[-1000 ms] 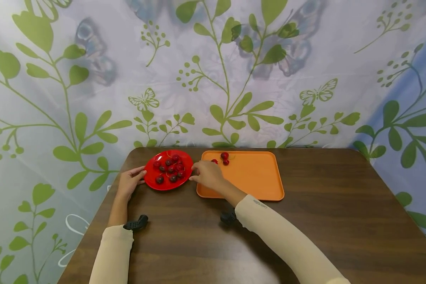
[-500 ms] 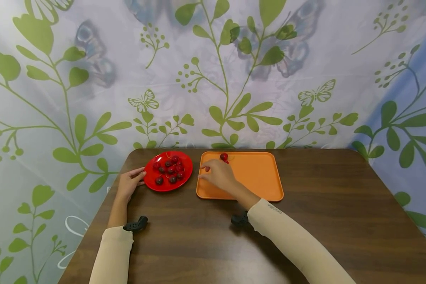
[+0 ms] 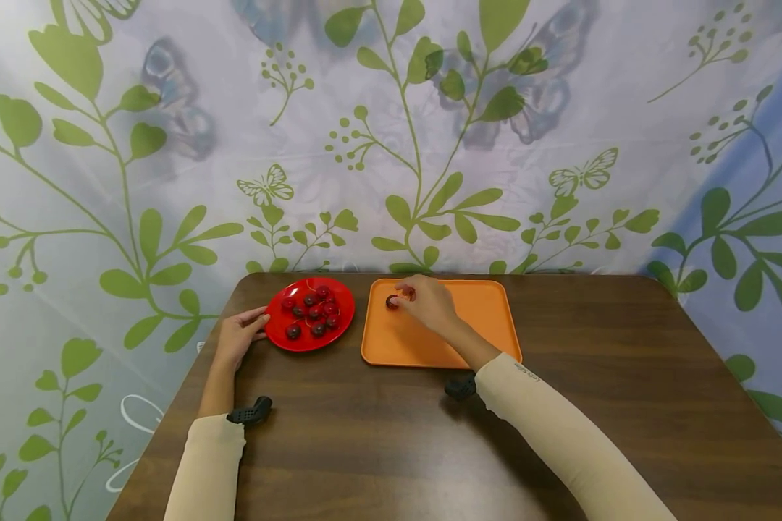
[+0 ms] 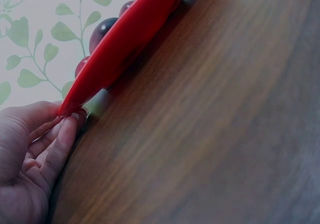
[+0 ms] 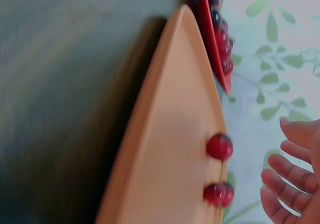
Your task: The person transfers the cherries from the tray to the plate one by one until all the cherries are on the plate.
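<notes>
My left hand [image 3: 236, 337] pinches the near-left rim of a round red plate [image 3: 343, 298], thumb above and fingers below in the left wrist view. Several dark red cherries [image 3: 315, 311] lie on the plate. My right hand [image 3: 428, 304] is over the left part of an orange tray [image 3: 478, 318], its fingers loosely bent and apart, holding nothing. One cherry [image 3: 392, 302] shows just left of its fingertips. In the right wrist view, a single cherry [image 5: 220, 146] and a cherry pair with stems [image 5: 218, 194] lie along the tray's far side.
The brown wooden table [image 3: 339, 434] carries both plate and tray, set side by side near its back edge. Behind it hangs a leaf-and-butterfly patterned cloth [image 3: 391, 145]. Black wrist devices sit at both sleeves, the right one [image 3: 460, 386] low over the table.
My right hand has moved right, from beside the plate to over the tray, uncovering one cherry and covering those farther back. My left hand and the plate have stayed put.
</notes>
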### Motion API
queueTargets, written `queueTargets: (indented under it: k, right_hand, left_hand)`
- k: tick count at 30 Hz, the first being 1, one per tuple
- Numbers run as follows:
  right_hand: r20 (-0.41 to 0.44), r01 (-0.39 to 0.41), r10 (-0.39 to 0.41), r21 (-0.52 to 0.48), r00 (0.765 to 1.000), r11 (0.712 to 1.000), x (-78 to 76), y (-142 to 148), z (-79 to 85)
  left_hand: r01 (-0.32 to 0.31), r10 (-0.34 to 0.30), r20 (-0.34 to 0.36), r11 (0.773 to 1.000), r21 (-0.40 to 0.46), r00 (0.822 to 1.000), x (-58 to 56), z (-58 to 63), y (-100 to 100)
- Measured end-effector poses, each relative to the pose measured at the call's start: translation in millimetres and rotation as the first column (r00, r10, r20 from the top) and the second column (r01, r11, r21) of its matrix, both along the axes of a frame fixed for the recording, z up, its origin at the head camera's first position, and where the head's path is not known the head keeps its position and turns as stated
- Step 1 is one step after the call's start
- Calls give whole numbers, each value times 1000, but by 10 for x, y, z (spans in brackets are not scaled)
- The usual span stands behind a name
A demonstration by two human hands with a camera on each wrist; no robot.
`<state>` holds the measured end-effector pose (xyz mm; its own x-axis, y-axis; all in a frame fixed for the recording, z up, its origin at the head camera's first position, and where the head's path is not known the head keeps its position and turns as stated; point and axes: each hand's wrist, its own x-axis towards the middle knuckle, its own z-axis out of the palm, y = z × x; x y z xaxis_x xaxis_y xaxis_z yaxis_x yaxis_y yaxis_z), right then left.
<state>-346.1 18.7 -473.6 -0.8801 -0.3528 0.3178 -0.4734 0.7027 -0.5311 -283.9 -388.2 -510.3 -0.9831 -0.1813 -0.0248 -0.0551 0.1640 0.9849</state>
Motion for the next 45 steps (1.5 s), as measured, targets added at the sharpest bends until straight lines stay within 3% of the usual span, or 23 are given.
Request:
queueTargets:
  k: [14,19,27,45]
  right_hand:
    - [29,39,-41,44,999,998,-385,314,-118]
    - [78,34,-41,94,996,995,-464,323,-172]
    - [101,33,-50,161,994,986,-546,289,-252]
    - [112,15,-44,250,993,968,-621,228,-299]
  left_hand:
    - [10,-10,0,1000,2,1000,-30,-35,-29]
    - [-1,1,-8,1000,13,1000,-70,-137,-77]
    - [-10,10,-43,1000,-4,999,-141,-301,-137]
    - [-14,13,-39,1000,-3,999,-139,-293,-140]
